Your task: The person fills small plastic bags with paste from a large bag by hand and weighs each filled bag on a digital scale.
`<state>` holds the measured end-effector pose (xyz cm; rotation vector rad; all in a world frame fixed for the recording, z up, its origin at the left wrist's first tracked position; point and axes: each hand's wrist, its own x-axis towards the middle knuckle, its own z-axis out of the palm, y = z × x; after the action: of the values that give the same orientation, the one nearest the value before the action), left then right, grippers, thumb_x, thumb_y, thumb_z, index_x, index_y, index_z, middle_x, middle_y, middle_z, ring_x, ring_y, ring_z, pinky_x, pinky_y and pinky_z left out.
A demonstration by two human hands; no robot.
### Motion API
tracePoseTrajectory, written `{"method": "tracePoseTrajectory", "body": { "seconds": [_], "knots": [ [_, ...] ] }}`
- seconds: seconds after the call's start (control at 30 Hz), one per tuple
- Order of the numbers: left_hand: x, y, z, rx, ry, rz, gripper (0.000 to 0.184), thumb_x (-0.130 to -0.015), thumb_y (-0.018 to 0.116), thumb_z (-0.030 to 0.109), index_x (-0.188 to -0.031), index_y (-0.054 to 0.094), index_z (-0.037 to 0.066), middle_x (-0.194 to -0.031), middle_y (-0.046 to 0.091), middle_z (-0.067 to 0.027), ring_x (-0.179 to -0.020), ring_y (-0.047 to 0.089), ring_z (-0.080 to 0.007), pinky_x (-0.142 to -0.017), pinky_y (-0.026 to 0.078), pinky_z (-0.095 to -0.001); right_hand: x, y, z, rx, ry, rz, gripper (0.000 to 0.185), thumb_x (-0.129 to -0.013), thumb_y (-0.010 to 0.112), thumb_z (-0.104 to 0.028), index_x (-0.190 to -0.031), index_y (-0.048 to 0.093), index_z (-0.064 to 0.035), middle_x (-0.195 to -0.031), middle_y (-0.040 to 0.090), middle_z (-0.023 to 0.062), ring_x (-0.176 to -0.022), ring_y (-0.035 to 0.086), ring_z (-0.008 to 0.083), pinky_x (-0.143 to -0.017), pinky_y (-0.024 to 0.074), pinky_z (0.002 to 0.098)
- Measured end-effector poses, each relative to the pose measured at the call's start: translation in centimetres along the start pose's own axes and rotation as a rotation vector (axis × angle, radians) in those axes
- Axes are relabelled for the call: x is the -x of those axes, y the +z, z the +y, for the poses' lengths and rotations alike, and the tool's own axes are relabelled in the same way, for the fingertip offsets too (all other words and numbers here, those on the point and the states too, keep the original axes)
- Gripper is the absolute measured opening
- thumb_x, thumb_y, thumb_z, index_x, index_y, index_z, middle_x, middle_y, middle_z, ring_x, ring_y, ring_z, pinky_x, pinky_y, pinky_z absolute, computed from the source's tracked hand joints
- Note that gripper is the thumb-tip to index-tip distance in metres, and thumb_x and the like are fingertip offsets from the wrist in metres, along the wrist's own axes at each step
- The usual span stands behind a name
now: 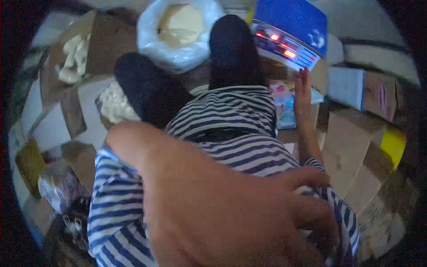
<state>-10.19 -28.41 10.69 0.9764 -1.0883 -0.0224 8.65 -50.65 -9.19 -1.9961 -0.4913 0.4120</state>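
Note:
My left hand (pixel 231 209) is very close to the camera and blurred, its back towards me. It reaches across the striped shirt, with the fingers bent and somewhat apart at the right; nothing shows in them, though the fingertips are unclear. My right hand (pixel 303 91) is raised beside my right leg, fingers stretched upward and empty. Just beyond its fingertips stands a blue scale (pixel 289 22) with lit red digits. Beside that hand lies a colourful printed packet (pixel 284 104).
A clear plastic bag with pale cream contents (pixel 182 22) stands beyond my knees. White lumpy pieces (pixel 75 58) lie by a cardboard box (pixel 109 44); more fill a bag (pixel 114 104) beside my left leg. Cardboard (pixel 344 142) and a yellow piece (pixel 393 147) are at right.

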Motion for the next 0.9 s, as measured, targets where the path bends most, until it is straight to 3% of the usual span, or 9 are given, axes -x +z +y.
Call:
{"method": "tracePoseTrajectory", "body": {
  "seconds": [0.07,0.33,0.5,0.53,0.6,0.67,0.7,0.77,0.9],
  "knots": [
    [0.0,-0.2,-0.4,0.04,-0.006,-0.037,0.045,-0.085,0.038,0.042,-0.109,0.054,0.008,-0.117,0.051,-0.0205,-0.103,0.05,-0.0355,-0.092,0.024,-0.0562,1.2,-1.3,1.3,-0.052,-0.007,0.038,0.054,-0.095,0.04,-0.028,-0.14,0.02,-0.0044,-0.135,0.034,0.0154,-0.122,0.038,0.0231,-0.102,0.0286,0.0338],
    [-0.6,0.4,-1.1,0.163,-0.01,-0.111,0.052,-0.084,0.036,0.047,-0.111,0.053,0.005,-0.117,0.05,-0.0222,-0.102,0.05,-0.0359,-0.092,0.023,-0.0561,4.0,-5.2,3.9,0.255,0.012,0.146,0.054,-0.092,0.046,-0.024,-0.135,0.027,0.0016,-0.127,0.044,0.0166,-0.118,0.043,0.0236,-0.098,0.0339,0.0334],
    [-0.7,1.8,-0.8,0.22,0.004,-0.048,0.057,-0.084,0.034,0.05,-0.113,0.051,0.003,-0.117,0.05,-0.0233,-0.102,0.05,-0.0362,-0.092,0.022,-0.0561,5.0,-5.3,1.7,0.155,0.085,0.195,0.048,-0.093,0.042,-0.018,-0.133,0.028,0.0057,-0.129,0.04,0.0207,-0.117,0.043,0.0269,-0.098,0.0352,0.036],
    [-0.7,1.5,-0.8,0.24,0.001,-0.047,0.058,-0.084,0.034,0.051,-0.113,0.051,0.003,-0.118,0.049,-0.0235,-0.102,0.05,-0.0362,-0.092,0.022,-0.056,5.2,-5.9,3.4,0.258,0.065,0.208,0.047,-0.094,0.043,-0.025,-0.131,0.034,0.0035,-0.128,0.043,0.0152,-0.117,0.041,0.0238,-0.099,0.0319,0.0335],
    [-0.5,1.0,-1.3,0.259,-0.011,-0.07,0.06,-0.084,0.033,0.052,-0.114,0.051,0.002,-0.118,0.049,-0.024,-0.101,0.05,-0.0363,-0.092,0.022,-0.056,7.0,-8.0,6.7,0.73,-0.104,0.159,0.046,-0.093,0.045,-0.02,-0.13,0.035,0.0047,-0.13,0.04,0.0196,-0.117,0.043,0.0271,-0.099,0.0337,0.0347],
    [-0.3,0.4,-1.7,0.291,-0.028,-0.096,0.063,-0.084,0.033,0.053,-0.115,0.05,0.001,-0.118,0.049,-0.0244,-0.101,0.049,-0.0364,-0.092,0.021,-0.056,8.1,-7.0,9.7,0.436,0.17,0.153,0.038,-0.093,0.045,-0.023,-0.124,0.047,-0.0011,-0.116,0.054,0.0187,-0.11,0.051,0.0296,-0.096,0.0367,0.0359],
    [-0.4,0.2,-2.0,0.305,-0.033,-0.107,0.064,-0.084,0.032,0.054,-0.115,0.05,0.001,-0.118,0.049,-0.0246,-0.101,0.049,-0.0365,-0.092,0.021,-0.056,9.5,-7.3,15.6,0.48,0.179,0.181,0.038,-0.088,0.05,-0.029,-0.119,0.05,-0.0055,-0.105,0.058,0.0168,-0.095,0.056,0.0255,-0.086,0.042,0.0348],
    [-0.8,-0.3,-2.5,0.344,-0.041,-0.137,0.066,-0.084,0.032,0.055,-0.116,0.049,0.0,-0.118,0.049,-0.025,-0.101,0.049,-0.0365,-0.092,0.021,-0.056,10.8,-5.4,17.0,0.548,0.406,0.101,0.036,-0.085,0.054,-0.029,-0.11,0.056,-0.0035,-0.098,0.061,0.0166,-0.089,0.059,0.0257,-0.08,0.0451,0.0349],
    [-1.5,-0.1,-3.0,0.384,-0.043,-0.151,0.07,-0.084,0.031,0.057,-0.117,0.048,-0.001,-0.118,0.048,-0.0259,-0.101,0.049,-0.0367,-0.092,0.02,-0.0559,13.7,-4.0,21.3,0.622,0.43,-0.08,0.033,-0.081,0.058,-0.027,-0.103,0.06,-0.0027,-0.094,0.062,0.0184,-0.086,0.061,0.0304,-0.075,0.0474,0.037]
  ]
}}
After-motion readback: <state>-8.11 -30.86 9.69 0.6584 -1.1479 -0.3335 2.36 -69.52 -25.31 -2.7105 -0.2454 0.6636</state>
